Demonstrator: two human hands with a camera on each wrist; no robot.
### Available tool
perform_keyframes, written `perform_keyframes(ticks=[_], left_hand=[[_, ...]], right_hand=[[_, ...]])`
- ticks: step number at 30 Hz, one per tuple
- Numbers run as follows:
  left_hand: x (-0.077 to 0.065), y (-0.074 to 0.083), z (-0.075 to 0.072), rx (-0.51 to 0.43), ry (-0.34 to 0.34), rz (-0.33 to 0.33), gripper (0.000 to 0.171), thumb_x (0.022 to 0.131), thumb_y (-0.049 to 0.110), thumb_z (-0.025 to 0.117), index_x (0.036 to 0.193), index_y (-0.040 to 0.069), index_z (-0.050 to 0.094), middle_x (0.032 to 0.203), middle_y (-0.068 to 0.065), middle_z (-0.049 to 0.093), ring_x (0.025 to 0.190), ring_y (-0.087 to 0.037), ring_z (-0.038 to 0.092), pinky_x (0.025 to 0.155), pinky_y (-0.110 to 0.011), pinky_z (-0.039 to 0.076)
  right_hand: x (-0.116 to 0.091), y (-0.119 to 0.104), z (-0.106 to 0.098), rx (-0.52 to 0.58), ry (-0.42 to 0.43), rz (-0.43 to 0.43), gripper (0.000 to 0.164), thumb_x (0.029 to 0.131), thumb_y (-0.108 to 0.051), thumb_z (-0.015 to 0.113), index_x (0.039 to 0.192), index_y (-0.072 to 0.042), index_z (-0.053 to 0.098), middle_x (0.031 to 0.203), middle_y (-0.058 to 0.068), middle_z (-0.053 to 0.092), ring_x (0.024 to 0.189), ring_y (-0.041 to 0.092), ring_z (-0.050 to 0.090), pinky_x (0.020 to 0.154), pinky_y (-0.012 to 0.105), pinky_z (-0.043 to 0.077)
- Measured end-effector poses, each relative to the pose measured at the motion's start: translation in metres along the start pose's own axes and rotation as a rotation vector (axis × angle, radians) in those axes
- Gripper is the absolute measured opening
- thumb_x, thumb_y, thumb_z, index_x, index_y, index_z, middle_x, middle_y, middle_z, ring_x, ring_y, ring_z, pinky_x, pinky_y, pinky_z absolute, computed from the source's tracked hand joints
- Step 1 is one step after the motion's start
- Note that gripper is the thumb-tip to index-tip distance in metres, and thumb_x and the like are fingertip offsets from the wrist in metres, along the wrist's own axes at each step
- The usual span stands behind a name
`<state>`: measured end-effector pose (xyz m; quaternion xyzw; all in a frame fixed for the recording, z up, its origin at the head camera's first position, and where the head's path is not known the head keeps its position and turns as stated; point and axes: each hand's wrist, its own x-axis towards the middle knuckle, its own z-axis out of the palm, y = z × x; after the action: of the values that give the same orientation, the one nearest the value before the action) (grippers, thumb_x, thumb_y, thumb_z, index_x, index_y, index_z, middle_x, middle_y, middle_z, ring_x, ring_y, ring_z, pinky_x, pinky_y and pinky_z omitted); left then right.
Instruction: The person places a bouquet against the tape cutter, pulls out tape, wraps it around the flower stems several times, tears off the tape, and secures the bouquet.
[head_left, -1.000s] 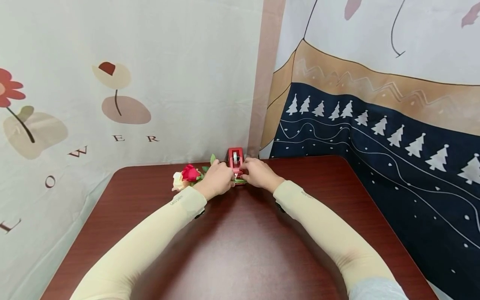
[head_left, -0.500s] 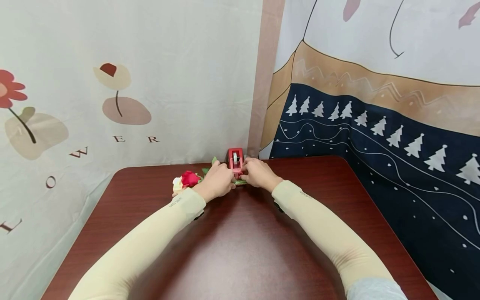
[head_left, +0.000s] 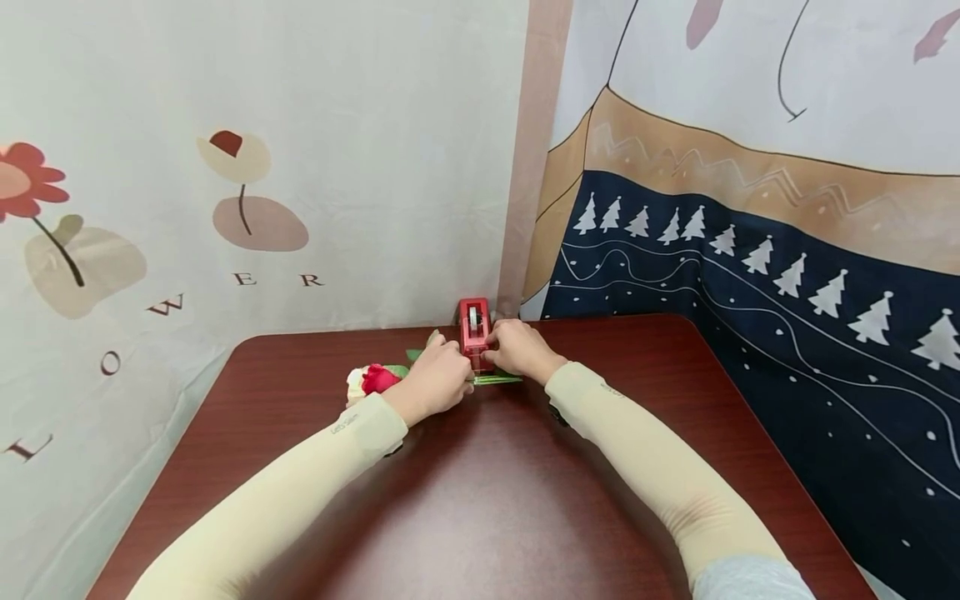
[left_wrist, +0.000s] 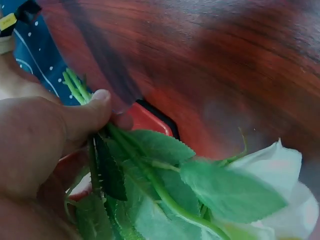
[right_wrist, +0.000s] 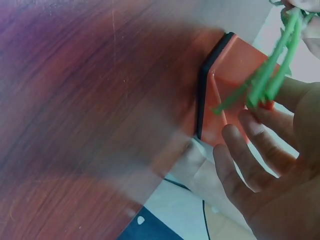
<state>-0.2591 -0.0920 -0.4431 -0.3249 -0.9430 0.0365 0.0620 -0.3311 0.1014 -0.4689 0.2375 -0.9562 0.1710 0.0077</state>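
Observation:
My left hand (head_left: 441,377) pinches the green stems of a small bunch of roses between thumb and fingers. A red rose (head_left: 380,378) and a white rose (left_wrist: 280,175) stick out to the left, among green leaves (left_wrist: 232,190). The cut stem ends (right_wrist: 280,70) point right, in front of a red tape dispenser (head_left: 474,323) with a roll in it. My right hand (head_left: 521,348) is at the front right of the dispenser. Three fingers spread loosely in the right wrist view; the thumb and index tips are partly hidden by the stems, so their hold is unclear.
Everything is on a dark red-brown wooden table (head_left: 480,492), near its far edge. Behind stands a pale curtain (head_left: 390,167) printed with flowers and letters. To the right hangs a dark blue cloth (head_left: 750,333) with white trees.
My left hand has moved slightly toward me with the roses, and more of the stem ends shows beside it, apart from the dispenser's front. My right hand has stayed almost in place.

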Motion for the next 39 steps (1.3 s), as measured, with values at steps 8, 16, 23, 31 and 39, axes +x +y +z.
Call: perform_keyframes(ticks=[8, 16, 23, 31, 39], left_hand=[[-0.005, 0.004, 0.003, 0.048, 0.126, 0.023, 0.014, 0.092, 0.026, 0.09, 0.081, 0.021, 0.084, 0.08, 0.002, 0.081, 0.085, -0.025, 0.061, 0.087, -0.044, 0.044], [-0.006, 0.001, 0.012, 0.173, 0.278, 0.103, 0.019, 0.09, 0.019, 0.088, 0.073, 0.018, 0.08, 0.074, 0.0, 0.079, 0.086, -0.026, 0.058, 0.086, -0.042, 0.039], [-0.004, 0.004, 0.014, 0.292, 0.28, 0.137, 0.023, 0.099, 0.015, 0.079, 0.076, 0.016, 0.082, 0.079, -0.003, 0.08, 0.098, -0.027, 0.061, 0.091, -0.043, 0.04], [-0.006, 0.005, 0.018, 0.363, 0.26, 0.143, 0.027, 0.1, 0.014, 0.075, 0.074, 0.017, 0.082, 0.078, -0.002, 0.08, 0.098, -0.027, 0.062, 0.094, -0.043, 0.04], [-0.002, 0.0, 0.02, 0.291, 0.274, 0.1, 0.024, 0.094, 0.021, 0.082, 0.07, 0.016, 0.079, 0.075, -0.002, 0.079, 0.093, -0.027, 0.06, 0.093, -0.043, 0.041]], right_hand=[[-0.008, 0.002, 0.003, 0.061, 0.01, 0.063, 0.031, 0.102, -0.033, 0.08, 0.125, -0.013, 0.084, 0.119, 0.007, 0.081, 0.098, 0.021, 0.072, 0.094, 0.041, 0.063], [-0.016, 0.007, -0.012, 0.196, 0.039, -0.098, 0.018, 0.106, -0.026, 0.07, 0.104, -0.011, 0.082, 0.076, 0.002, 0.07, 0.072, 0.015, 0.06, 0.067, 0.029, 0.05], [-0.016, 0.018, -0.007, 0.403, -0.41, -0.219, 0.032, 0.116, -0.026, 0.059, 0.111, -0.005, 0.083, 0.088, 0.003, 0.081, 0.083, 0.015, 0.076, 0.085, 0.028, 0.062], [-0.018, 0.022, -0.006, 0.452, -0.501, -0.218, 0.026, 0.113, -0.018, 0.062, 0.123, -0.003, 0.081, 0.092, 0.009, 0.081, 0.083, 0.017, 0.075, 0.087, 0.028, 0.061], [-0.024, 0.02, -0.004, 0.319, -0.349, -0.345, 0.023, 0.112, -0.015, 0.064, 0.121, -0.005, 0.083, 0.091, 0.007, 0.08, 0.08, 0.01, 0.069, 0.082, 0.025, 0.06]])
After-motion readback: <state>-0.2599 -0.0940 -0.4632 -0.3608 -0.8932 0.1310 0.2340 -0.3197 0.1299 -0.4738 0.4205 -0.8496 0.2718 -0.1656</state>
